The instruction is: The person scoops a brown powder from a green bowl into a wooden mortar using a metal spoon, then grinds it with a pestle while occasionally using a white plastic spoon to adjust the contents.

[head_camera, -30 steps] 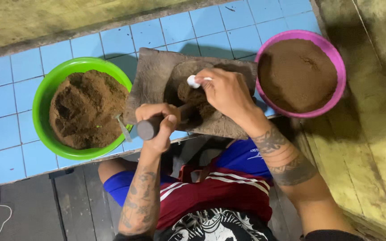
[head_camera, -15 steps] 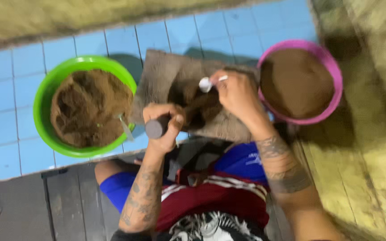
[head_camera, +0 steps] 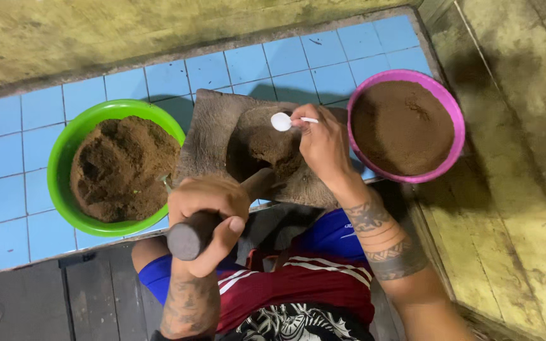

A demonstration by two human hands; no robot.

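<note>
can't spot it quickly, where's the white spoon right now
In the head view, the white spoon is in the right hand, over the grey slab, between the green bowl and pink bowl.

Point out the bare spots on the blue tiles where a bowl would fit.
Bare tile runs along the wall, behind and left of the green bowl. A smaller patch lies behind the pink bowl. The middle is crowded: grinding stone, left hand on the pestle, right hand with a white spoon.
</note>
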